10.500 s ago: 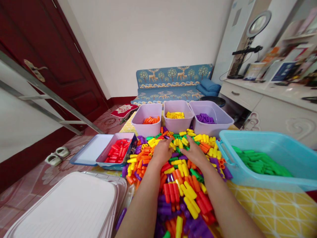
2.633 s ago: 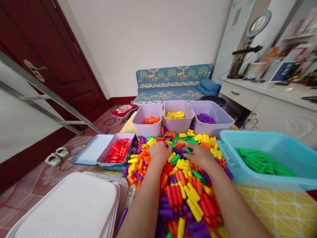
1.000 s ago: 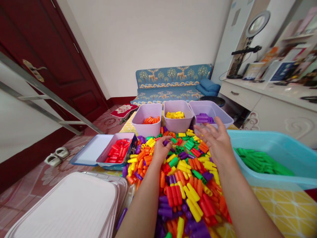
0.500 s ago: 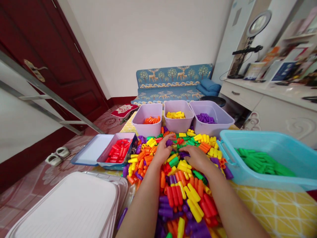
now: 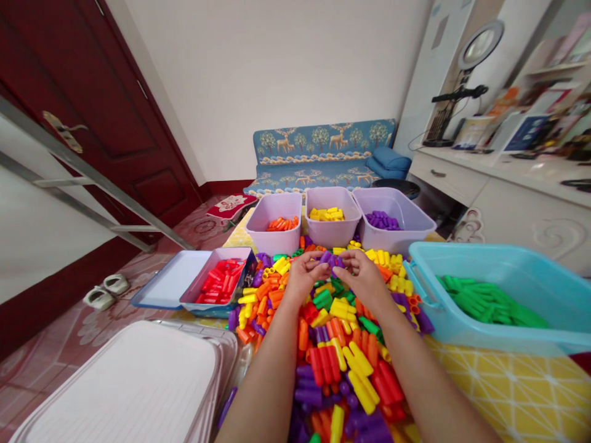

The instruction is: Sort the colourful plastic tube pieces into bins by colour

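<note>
My left hand (image 5: pixel 305 278) and my right hand (image 5: pixel 362 277) meet above the far part of a heap of coloured plastic pieces (image 5: pixel 325 363). Between their fingertips is a purple plastic piece (image 5: pixel 331 261), tube-like in shape; both hands are closed on it. Yellow, orange, red, green and purple pieces lie under and around my hands. Just behind stand three lilac bins: one with orange pieces (image 5: pixel 282 224), one with yellow pieces (image 5: pixel 327 215), one with purple pieces (image 5: pixel 382 220).
A light blue tub (image 5: pixel 503 344) with green pieces stands at the right. Left of the heap are a tin (image 5: pixel 203 311) of red pieces and its lid (image 5: pixel 161 280). White lids (image 5: pixel 124 387) are stacked at front left. A patterned sofa (image 5: pixel 323 166) stands behind the table.
My hands have come together. The purple piece, earlier at my left fingers, is now held up between both hands. The bins and tub stand as before.
</note>
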The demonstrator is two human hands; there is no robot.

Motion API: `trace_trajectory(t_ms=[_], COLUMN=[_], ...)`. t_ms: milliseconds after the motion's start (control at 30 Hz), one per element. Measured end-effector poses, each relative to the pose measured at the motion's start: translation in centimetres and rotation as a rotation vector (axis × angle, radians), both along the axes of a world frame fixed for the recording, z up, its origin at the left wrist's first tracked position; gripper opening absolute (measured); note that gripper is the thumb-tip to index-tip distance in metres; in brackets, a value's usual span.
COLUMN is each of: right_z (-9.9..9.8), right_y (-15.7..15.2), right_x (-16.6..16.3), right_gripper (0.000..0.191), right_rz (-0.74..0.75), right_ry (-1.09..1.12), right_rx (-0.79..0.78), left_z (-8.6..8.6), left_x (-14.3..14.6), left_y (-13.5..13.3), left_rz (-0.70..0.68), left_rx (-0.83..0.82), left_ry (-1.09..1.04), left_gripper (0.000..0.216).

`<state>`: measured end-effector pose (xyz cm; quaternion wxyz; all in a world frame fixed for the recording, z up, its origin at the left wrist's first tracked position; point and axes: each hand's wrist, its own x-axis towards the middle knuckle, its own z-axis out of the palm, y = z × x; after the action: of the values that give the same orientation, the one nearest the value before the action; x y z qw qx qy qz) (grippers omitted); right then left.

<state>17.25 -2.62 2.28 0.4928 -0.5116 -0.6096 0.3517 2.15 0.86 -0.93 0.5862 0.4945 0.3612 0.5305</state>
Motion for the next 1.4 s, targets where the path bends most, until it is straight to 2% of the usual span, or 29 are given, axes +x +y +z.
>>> trace_trajectory(t_ms=[67,133,233,367,567,633,733,800,833,933,1033,1100,1200,1333,1400], right_z=[-0.3,-0.5,-0.5,0.5,2.5,2.9,3.5,3.5,3.4,2.4,1.1,0.7,0.8,1.8,2.1], right_y=[0.0,0.1,0.0,-0.4,-1.5,-1.4,-0.8,-0.4,-0.3,0.2,0.5,0.4,-0.4,-2.1,-2.7], right_x=[-0.1,-0.2,-0.2,0.3,3.0,3.7,3.7,3.1,2.8,2.3,2.5,2.9,3.0,1.7,0.8], right_gripper=[0.047,0.052,0.045,0.033,0.015,0.018,0.032,0.038,0.041,0.053,0.056,0.047,0.040,0.053,0.059], right_rz=[0.060,0.115,0.111,0.092,0.318,0.213,-0.076,-0.149,-0.149,-0.205,-0.232,-0.125,0.124,0.499,0.606], right_ry=[0.024,0.012,-0.055,-0.160,-0.343,-0.197,0.310,0.561,0.611,0.502,0.141,-0.103,-0.311,-0.516,-0.596], right_rx=[-0.020,-0.012,0.007,-0.026,-0.116,-0.124,0.042,0.154,0.169,0.120,0.049,-0.013,-0.088,-0.041,-0.023], left_z=[0.1,0.2,0.4,0.4,0.1,-0.1,-0.3,-0.4,-0.4,-0.4,-0.4,-0.4,-0.2,0.0,-0.1], left_x=[-0.1,-0.1,-0.1,-0.2,-0.6,-0.6,-0.6,-0.6,-0.6,-0.6,-0.6,-0.7,-0.7,-0.8,-0.8], left_y=[-0.1,-0.1,-0.3,-0.2,0.3,0.5,0.6,0.6,0.6,0.6,0.6,0.5,0.4,0.3,0.4], left_rz=[-0.010,-0.009,0.006,0.039,0.204,0.223,0.216,0.218,0.221,0.234,0.250,0.264,0.294,0.322,0.330], left_rx=[0.013,0.039,0.093,0.141,0.083,0.080,0.080,0.078,0.077,0.083,0.113,0.140,0.202,0.248,0.233], left_ry=[0.035,0.067,0.123,0.177,0.122,0.113,0.115,0.120,0.123,0.139,0.180,0.236,0.334,0.380,0.373], left_gripper=[0.054,0.052,0.047,0.045,0.049,0.048,0.047,0.047,0.046,0.045,0.042,0.039,0.038,0.036,0.036])
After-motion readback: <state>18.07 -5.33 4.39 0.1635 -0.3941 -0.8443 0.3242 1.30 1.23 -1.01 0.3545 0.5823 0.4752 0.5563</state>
